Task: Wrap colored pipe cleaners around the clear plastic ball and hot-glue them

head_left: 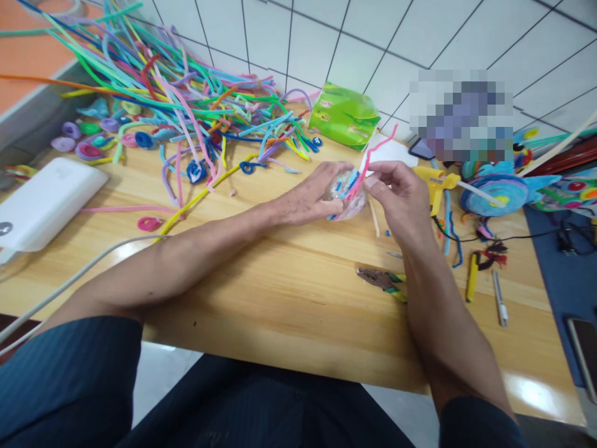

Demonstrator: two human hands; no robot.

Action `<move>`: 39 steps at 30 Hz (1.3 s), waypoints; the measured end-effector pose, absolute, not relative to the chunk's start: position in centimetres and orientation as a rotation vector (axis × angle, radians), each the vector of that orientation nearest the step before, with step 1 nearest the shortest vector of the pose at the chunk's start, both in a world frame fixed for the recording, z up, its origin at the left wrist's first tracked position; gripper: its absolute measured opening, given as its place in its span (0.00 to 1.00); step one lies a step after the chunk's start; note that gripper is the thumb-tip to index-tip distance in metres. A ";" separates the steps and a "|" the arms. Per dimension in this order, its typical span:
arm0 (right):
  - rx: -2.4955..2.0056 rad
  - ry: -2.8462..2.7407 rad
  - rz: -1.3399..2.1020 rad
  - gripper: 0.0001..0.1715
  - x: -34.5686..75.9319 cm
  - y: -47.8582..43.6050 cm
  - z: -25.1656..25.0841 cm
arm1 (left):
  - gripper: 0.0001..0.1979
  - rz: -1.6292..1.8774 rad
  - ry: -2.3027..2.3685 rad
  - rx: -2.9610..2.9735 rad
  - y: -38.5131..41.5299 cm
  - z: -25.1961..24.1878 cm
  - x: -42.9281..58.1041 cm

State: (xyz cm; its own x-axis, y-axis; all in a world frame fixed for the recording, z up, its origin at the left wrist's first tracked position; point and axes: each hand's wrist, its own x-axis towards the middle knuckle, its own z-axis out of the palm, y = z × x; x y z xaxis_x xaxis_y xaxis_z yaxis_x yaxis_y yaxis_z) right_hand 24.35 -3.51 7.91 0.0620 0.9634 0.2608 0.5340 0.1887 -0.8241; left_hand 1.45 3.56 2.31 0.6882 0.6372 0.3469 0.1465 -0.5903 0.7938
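My left hand [308, 196] grips a small clear plastic piece [358, 207] with blue and pink strips along it, held above the table. Between the thumb and fingers of my right hand [403, 196] is a bent pink pipe cleaner [372, 152], whose lower part lies against the plastic piece and whose free end sticks up. The fingers partly cover the piece, so its full shape is hidden. Below my right hand, a pair of pliers [379, 280] lies partly behind the forearm. Just right of that hand stands a yellow glue gun [435, 182].
A heap of coloured pipe cleaners [186, 102] spreads at the back left, near a white power bank [56, 202]. A green packet [344, 117] leans by the tiled wall. At right are a blue fish-shaped craft [494, 194], a box cutter [500, 302] and a black cable [513, 238].
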 end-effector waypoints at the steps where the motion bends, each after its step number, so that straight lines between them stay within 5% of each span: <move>1: -1.457 -1.594 0.608 0.23 24.2 -3.6 8.1 | 0.40 0.807 0.596 2.119 3.5 2.3 1.4; 8: -1.304 -1.574 0.721 0.45 24.0 -3.5 7.2 | 0.42 0.811 0.544 2.128 3.9 1.8 1.5; 17: -1.123 -1.668 0.762 0.21 24.2 -3.5 7.1 | 0.45 0.757 0.528 2.117 4.3 2.2 1.1; 39: -1.233 -1.668 0.725 0.24 23.8 -3.9 7.4 | 0.49 0.741 0.471 2.187 4.5 2.1 0.9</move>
